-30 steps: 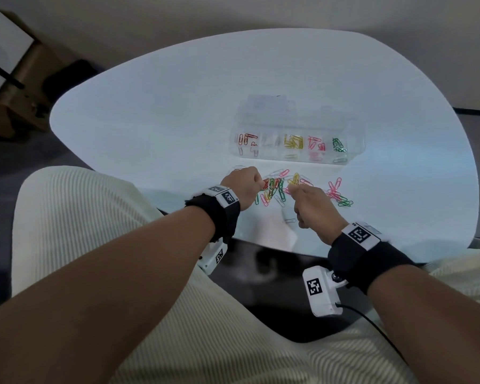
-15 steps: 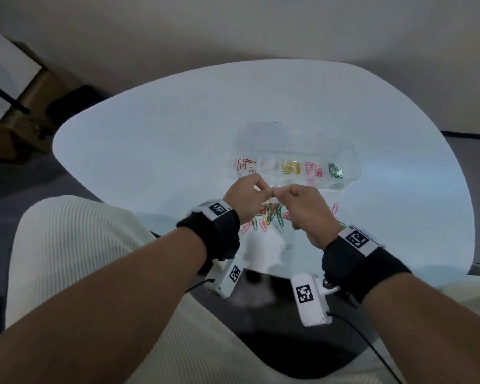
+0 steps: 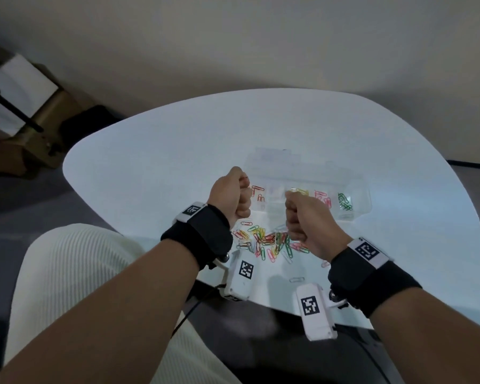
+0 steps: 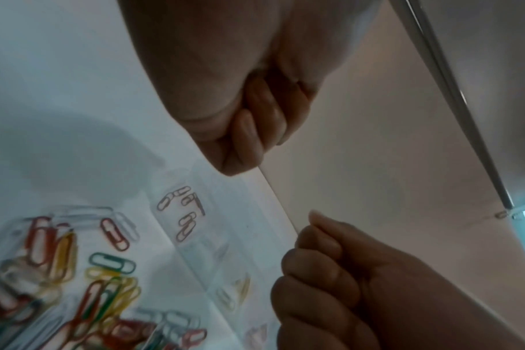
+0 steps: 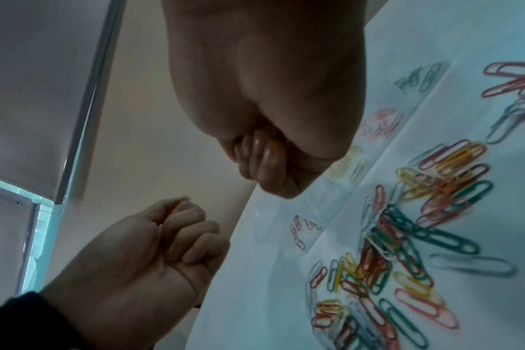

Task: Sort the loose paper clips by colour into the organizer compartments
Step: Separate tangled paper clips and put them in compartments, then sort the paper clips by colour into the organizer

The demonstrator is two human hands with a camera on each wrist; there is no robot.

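At the upper left of the head view a brown cardboard box point(image 3: 43, 128) sits on the floor beside the white table point(image 3: 155, 162); no lettering on it can be read. Left of centre, the left hand point(image 3: 232, 196) hovers above the table with fingers curled into a fist by the left end of the clear organizer point(image 3: 355, 189); a trace of red shows at its fingertips, but whether it pinches a clip cannot be told. Its black wristband point(image 3: 198, 234) carries a white tag with a black square-pattern code, no words. Below centre lies the loose pile of paper clips point(image 3: 269, 241), red, yellow, green, pink and white, on the table just in front of the organizer. Right of centre, the right hand point(image 3: 306, 221) is likewise fisted, thumb and forefinger together over the organizer's middle compartments; anything pinched there is too small to make out. The compartments hold, left to right, red, pale, yellow, pink and green clips.
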